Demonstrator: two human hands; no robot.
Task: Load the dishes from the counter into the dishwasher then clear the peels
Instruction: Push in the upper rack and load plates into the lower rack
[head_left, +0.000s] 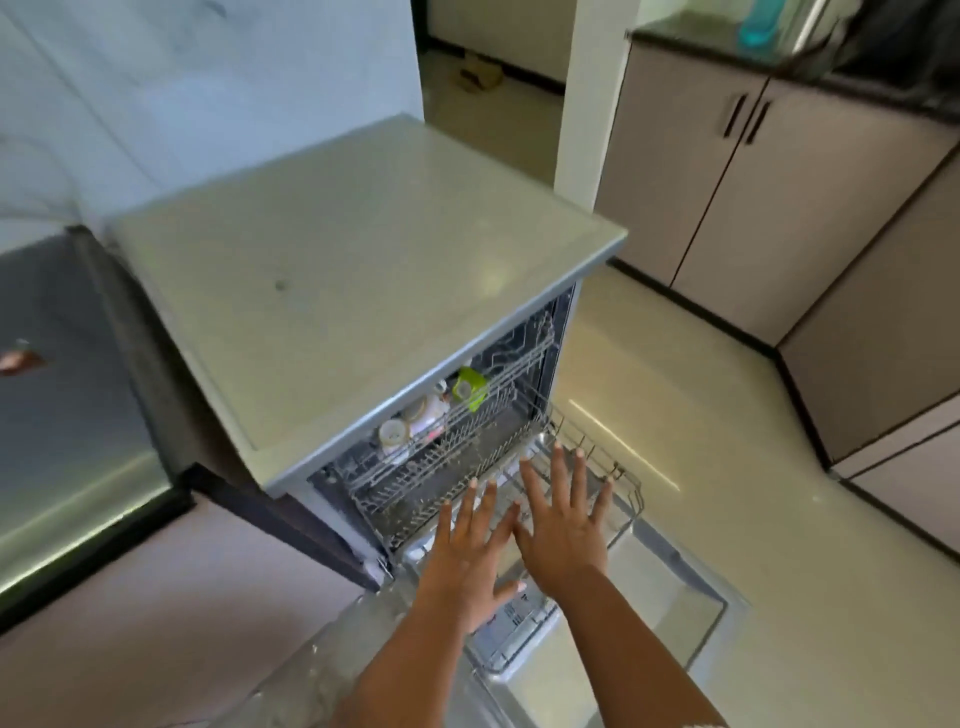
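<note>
The dishwasher (363, 291) stands with its door (597, 639) dropped flat toward the person and its lower rack (587, 457) drawn partly out over that door. Both hands hover above the pulled-out rack, palms down. The left hand (467, 561) has its fingers (465, 506) straight and spread, grasping nothing; the right hand (563, 525), just beside it toward the rack's outer end, is likewise flat and released, its fingertips over the wire rim.

Deeper inside the dishwasher, the upper rack (447, 415) carries a green cup (470, 387) tipped on its side and, further in along the same rack, a few pale glasses or jars (410, 421), too blurred to tell apart.

The dishwasher's flat grey top shows only a small dark spot (280, 285). Against the dishwasher's left side stands a steel-fronted fridge (67, 415). Beyond the open door, across pale floor (701, 415), run beige cabinets (727, 171) with dark handles under a black counter (727, 47), where a turquoise bottle (758, 21) stands.
</note>
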